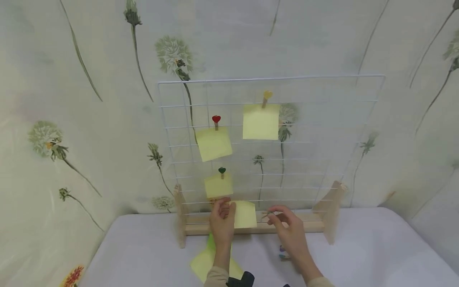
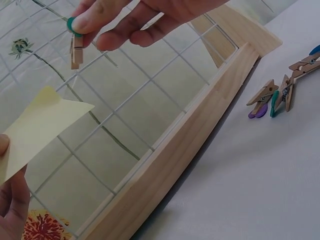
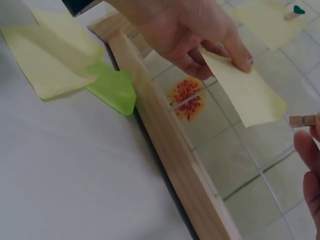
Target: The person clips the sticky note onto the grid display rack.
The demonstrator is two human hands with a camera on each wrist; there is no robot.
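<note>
My left hand [image 1: 223, 221] pinches a yellow sticky note [image 1: 246, 214] by its left edge, thumb in front, against the lower part of a white wire grid [image 1: 271, 79]. To its right, my right hand [image 1: 287, 225] pinches a small wooden clothespin [image 2: 76, 50] with a green end between thumb and fingertips. The clothespin's wooden tip points toward the note, with a gap between them in the right wrist view. Higher on the grid hang three more yellow notes, held by clothespins with a yellow heart [image 1: 267, 95], a red heart [image 1: 216, 118] and a green heart [image 1: 222, 170].
Wooden feet and a crossbar [image 1: 312, 227] support the grid on a white-covered table [image 1: 150, 255]. More yellow notes [image 3: 47, 65] and a bright green paper [image 3: 116, 90] lie in front at left. Several loose clothespins [image 2: 262, 97] lie at right. Behind stands a dandelion-patterned backdrop [image 1: 89, 159].
</note>
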